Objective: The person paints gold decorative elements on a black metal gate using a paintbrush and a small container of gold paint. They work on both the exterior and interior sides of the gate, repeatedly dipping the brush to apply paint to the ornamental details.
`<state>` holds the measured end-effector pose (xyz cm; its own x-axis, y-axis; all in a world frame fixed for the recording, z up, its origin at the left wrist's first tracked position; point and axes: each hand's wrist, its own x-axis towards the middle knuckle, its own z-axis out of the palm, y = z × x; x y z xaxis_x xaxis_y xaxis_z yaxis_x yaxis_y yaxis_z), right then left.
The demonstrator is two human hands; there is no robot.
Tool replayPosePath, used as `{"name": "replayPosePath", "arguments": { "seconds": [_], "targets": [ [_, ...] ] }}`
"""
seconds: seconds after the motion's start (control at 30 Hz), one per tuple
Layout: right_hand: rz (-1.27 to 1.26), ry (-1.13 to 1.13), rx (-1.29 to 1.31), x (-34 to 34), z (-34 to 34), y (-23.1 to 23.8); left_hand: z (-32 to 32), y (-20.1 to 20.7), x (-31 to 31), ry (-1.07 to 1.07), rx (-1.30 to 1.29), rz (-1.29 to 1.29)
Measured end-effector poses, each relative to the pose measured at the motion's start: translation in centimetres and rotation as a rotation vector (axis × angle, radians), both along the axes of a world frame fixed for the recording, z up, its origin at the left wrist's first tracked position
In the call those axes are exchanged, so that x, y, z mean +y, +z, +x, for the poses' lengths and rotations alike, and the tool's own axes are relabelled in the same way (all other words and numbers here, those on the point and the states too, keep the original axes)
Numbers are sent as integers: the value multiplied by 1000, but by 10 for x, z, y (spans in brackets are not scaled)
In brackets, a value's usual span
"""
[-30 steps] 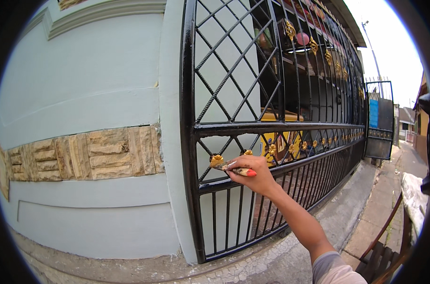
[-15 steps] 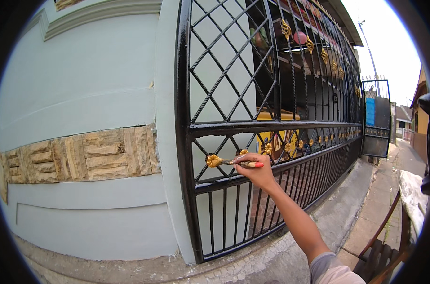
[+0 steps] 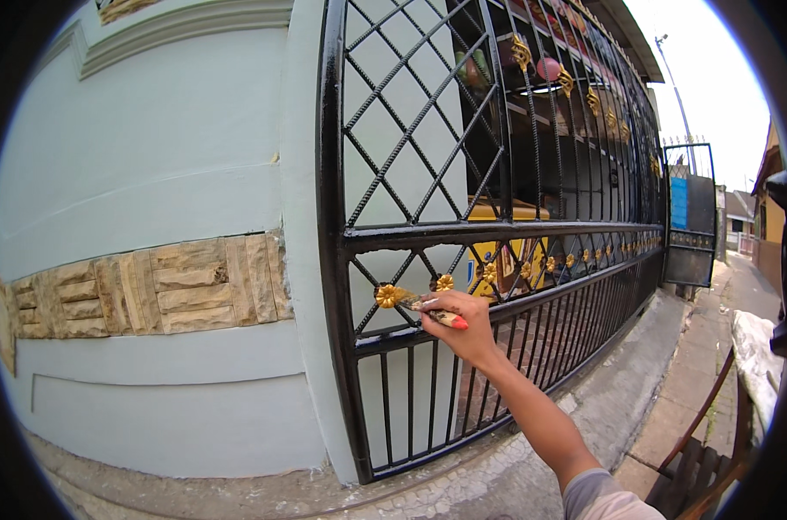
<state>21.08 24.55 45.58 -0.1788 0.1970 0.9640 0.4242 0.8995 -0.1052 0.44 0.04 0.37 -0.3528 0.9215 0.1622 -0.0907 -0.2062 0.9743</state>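
Note:
My right hand (image 3: 471, 324) is closed around a paintbrush (image 3: 404, 299) whose handle ends in red. The gold-stained bristles point left and meet the right edge of a gold flower ornament (image 3: 385, 296) at the left end of the black gate (image 3: 334, 260). Just above my fingers is a second gold flower (image 3: 445, 283), set on the same row of crossed bars. My left hand is out of the picture.
A pale blue wall (image 3: 151, 173) with a stone band (image 3: 151, 286) stands left of the gate. Yellow bodywork (image 3: 508, 260) shows behind the bars. At lower right, a dark slatted wooden seat (image 3: 692, 477) and white cloth (image 3: 757, 368) stand beside the paved lane (image 3: 714, 347).
My right hand has shifted slightly down and left, tilting the brush so its red end sits lower. The second flower, partly covered before, now shows whole above my fingers.

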Motion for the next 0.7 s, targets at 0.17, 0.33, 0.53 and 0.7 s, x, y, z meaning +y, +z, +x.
{"name": "replayPosePath", "arguments": {
  "seconds": [0.17,0.33,0.53,0.7],
  "targets": [
    [-54,82,63,0,-6,-3,-1,-6,1,55,52,25],
    [-127,-118,197,16,14,7,-1,-9,3,52,-10,62],
    [3,25,52,7,-5,-3,-3,5,0,-19,51,35],
    [4,43,99,11,-6,2,-1,0,-2,36,-6,40]
  ]
}}
